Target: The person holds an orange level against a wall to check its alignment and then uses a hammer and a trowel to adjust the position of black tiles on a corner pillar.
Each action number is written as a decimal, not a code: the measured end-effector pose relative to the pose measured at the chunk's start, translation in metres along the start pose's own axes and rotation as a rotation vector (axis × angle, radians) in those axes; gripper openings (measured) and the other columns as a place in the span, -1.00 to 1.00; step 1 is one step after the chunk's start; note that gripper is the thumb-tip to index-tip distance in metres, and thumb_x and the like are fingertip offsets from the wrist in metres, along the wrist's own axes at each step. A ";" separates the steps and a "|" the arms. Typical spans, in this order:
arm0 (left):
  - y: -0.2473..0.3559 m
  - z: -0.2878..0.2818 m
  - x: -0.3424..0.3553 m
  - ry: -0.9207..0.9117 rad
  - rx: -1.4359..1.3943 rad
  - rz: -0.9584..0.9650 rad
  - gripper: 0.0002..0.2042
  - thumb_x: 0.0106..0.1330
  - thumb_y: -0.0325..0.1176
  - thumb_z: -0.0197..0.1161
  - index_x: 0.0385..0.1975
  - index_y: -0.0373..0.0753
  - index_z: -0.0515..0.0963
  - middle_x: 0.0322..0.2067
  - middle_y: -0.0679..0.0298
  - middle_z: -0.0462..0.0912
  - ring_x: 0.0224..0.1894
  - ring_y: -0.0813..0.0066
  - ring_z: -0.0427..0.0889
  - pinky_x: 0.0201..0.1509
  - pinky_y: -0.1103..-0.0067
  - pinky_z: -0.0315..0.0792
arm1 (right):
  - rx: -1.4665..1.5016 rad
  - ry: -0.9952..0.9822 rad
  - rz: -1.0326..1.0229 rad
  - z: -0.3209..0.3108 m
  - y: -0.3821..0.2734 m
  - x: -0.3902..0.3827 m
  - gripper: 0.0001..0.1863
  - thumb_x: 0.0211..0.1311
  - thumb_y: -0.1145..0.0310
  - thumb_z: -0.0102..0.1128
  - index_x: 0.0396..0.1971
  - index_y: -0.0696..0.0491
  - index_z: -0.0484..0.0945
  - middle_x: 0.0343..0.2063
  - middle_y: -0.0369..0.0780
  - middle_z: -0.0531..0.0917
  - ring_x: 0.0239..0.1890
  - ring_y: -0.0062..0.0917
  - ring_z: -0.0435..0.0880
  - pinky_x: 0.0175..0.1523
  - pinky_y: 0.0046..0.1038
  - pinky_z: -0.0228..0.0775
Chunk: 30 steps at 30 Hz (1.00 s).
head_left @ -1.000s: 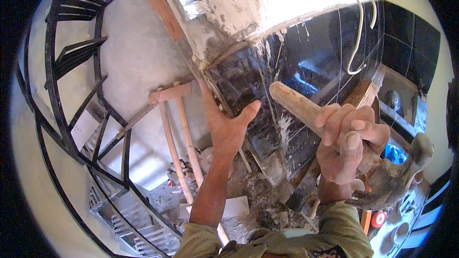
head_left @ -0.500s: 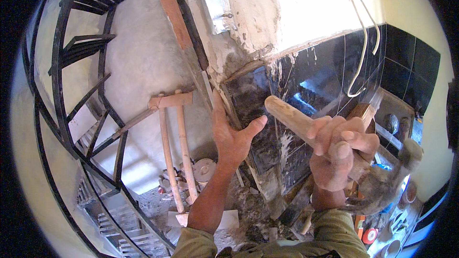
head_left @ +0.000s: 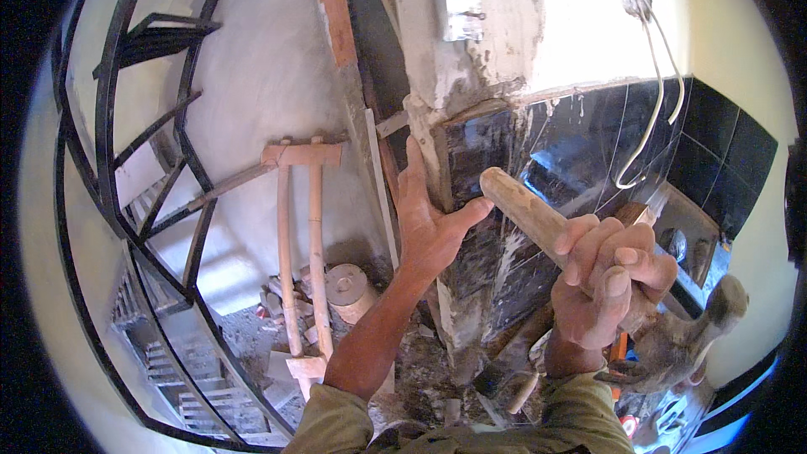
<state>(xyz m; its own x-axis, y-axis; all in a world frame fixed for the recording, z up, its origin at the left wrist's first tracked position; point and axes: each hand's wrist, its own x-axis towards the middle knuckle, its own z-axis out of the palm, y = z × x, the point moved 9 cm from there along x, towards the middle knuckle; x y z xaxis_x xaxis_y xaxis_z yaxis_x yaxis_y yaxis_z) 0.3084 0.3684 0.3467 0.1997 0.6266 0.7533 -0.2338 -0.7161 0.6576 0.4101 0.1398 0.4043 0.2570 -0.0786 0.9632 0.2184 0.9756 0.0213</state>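
Note:
My left hand (head_left: pixel 429 231) rests against the battered edge (head_left: pixel 424 122) of a dark glossy tiled surface (head_left: pixel 475 151), thumb apart on the tile side and fingers along the edge. My right hand (head_left: pixel 605 277) is closed round the wooden handle of a hammer (head_left: pixel 525 210). The handle's rounded end points up-left toward the tiles, just above my left thumb, and the worn head (head_left: pixel 689 345) sits right of my fist. Whether the handle touches the tiles I cannot tell.
A black metal spiral stair (head_left: pixel 105 151) curves down the left. A two-pole wooden frame (head_left: pixel 303 154) leans on the pale wall above rubble (head_left: pixel 277 307) and a round block (head_left: pixel 345 290). Loose cables (head_left: pixel 654 76) hang over the tiles. A cluttered counter (head_left: pixel 698 252) is at right.
The view has shifted, showing more of the dark gap beside the corner. My left fingers reach higher along the edge; my right hand still grips the hammer, its handle in a similar position.

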 end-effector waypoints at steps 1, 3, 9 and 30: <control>0.000 -0.002 0.000 0.006 -0.001 0.021 0.10 -0.08 -0.34 0.58 0.43 -0.45 -0.06 0.10 -0.03 0.34 0.18 0.15 0.37 0.28 0.38 0.30 | 0.008 -0.012 0.007 0.004 0.003 0.000 -0.72 0.33 0.46 0.12 0.01 0.02 0.40 -0.46 -0.23 0.41 -0.54 -0.50 0.47 -0.29 -0.23 0.45; 0.002 -0.001 -0.001 0.014 0.100 0.008 0.13 -0.10 -0.28 0.59 0.42 -0.48 -0.09 0.08 -0.06 0.34 0.14 0.11 0.39 0.26 0.38 0.30 | -0.010 -0.039 -0.017 0.008 0.006 0.000 -0.73 0.32 0.42 0.15 -0.02 0.02 0.40 -0.47 -0.24 0.39 -0.56 -0.51 0.46 -0.32 -0.25 0.44; 0.009 0.000 -0.001 0.031 0.099 0.055 0.14 -0.13 -0.28 0.59 0.43 -0.43 -0.06 0.04 -0.04 0.38 0.11 0.09 0.42 0.21 0.36 0.34 | -0.048 -0.030 0.006 0.007 0.008 0.001 -0.78 0.34 0.37 0.17 -0.08 0.02 0.39 -0.48 -0.26 0.36 -0.56 -0.52 0.45 -0.35 -0.27 0.44; -0.037 0.003 -0.050 -0.142 0.212 -0.127 0.24 -0.15 -0.31 0.60 0.42 -0.49 -0.26 0.35 -0.19 0.06 0.38 0.03 0.16 0.43 0.35 0.13 | -0.326 0.149 0.190 -0.042 -0.003 -0.060 -0.93 0.39 0.37 0.09 -0.25 0.02 0.44 -0.53 -0.29 0.35 -0.50 -0.54 0.43 -0.21 -0.25 0.45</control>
<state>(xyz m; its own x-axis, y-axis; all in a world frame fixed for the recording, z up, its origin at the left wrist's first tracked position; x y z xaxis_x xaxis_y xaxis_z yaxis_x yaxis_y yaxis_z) 0.3103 0.3628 0.2846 0.3490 0.6769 0.6480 0.0031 -0.6923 0.7216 0.4339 0.1327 0.3355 0.4498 0.0442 0.8920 0.4350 0.8615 -0.2621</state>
